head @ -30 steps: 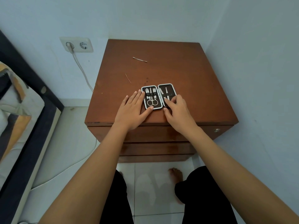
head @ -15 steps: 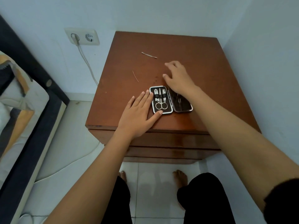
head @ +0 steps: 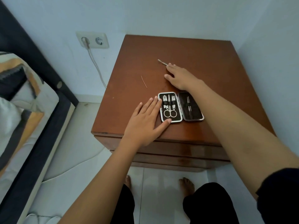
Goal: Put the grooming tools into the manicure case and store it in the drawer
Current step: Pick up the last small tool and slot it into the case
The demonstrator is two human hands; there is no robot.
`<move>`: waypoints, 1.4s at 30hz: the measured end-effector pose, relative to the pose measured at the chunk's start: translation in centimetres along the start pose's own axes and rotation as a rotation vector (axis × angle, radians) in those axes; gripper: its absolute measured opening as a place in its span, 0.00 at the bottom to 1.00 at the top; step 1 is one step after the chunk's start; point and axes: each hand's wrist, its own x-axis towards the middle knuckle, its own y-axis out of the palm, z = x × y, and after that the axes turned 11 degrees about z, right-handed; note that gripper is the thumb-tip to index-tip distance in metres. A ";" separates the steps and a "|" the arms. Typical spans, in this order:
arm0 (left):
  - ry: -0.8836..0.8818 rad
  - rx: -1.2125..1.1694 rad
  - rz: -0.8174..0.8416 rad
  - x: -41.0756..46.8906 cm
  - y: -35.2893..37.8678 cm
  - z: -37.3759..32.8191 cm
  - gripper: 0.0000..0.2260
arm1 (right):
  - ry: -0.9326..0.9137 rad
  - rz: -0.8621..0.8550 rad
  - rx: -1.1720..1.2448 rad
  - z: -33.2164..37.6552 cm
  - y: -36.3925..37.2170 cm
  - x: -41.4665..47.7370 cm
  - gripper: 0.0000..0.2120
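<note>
Manicure case [head: 180, 107] lies open at the centre of the frame, near the front edge of a wooden nightstand [head: 210, 70]; its left half holds scissors and clippers under a strap, its right half a slim tool or two. Only the head view is given. At centre left, the left hand [head: 144, 122] lies flat and spread, fingertips and thumb touching the case's left edge, pinning it rather than grasping it. Above the case, the right hand [head: 179, 76] reaches toward the upper middle of the frame, fingers loose and unclenched, fingertips at or just over the near end of a thin metal tool [head: 162, 62] lying on the wood; whether it is pinched yet I cannot tell. A finer, needle-like tool [head: 144, 81] lies apart, up and left of the case.

Risks, as I judge them: so flat and thin a tool may skid away or slip from the fingertips, and the forearm crossing the right half could nudge the case. The drawers [head: 169, 152] below look closed.
</note>
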 end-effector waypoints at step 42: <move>-0.019 0.022 0.037 0.0 -0.2 -0.2 0.34 | 0.394 -0.587 0.490 -4.4 6.7 -19.2 0.09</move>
